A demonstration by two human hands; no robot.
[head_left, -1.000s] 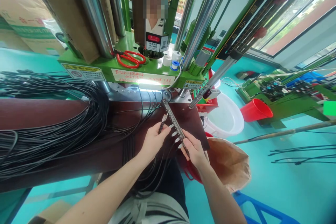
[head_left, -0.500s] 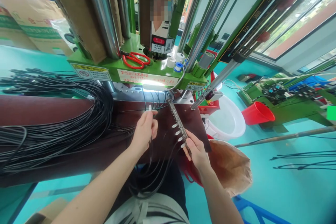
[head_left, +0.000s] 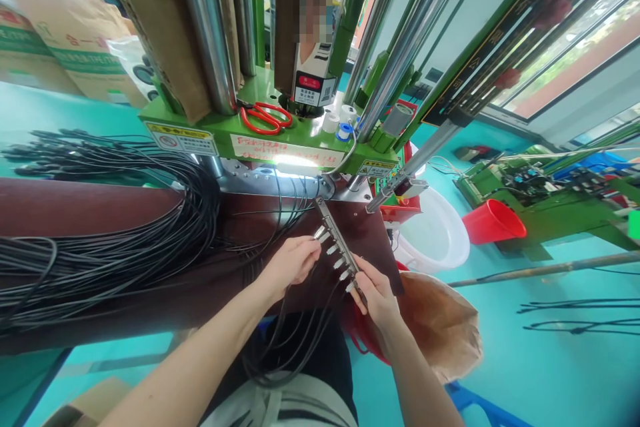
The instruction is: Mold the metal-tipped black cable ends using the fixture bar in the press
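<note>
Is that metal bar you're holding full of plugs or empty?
Partly full: silver plugs line the bar near the right hand; its upper end is bare.

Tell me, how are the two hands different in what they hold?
The left hand pinches a silver-tipped black cable plug with its fingertips, while the right hand holds the long grey metal bar by its lower end. The left hand is up by the bar's upper part; the right hand sits lower, nearer the body. Both hands are bare, and each has a shut grip.
</note>
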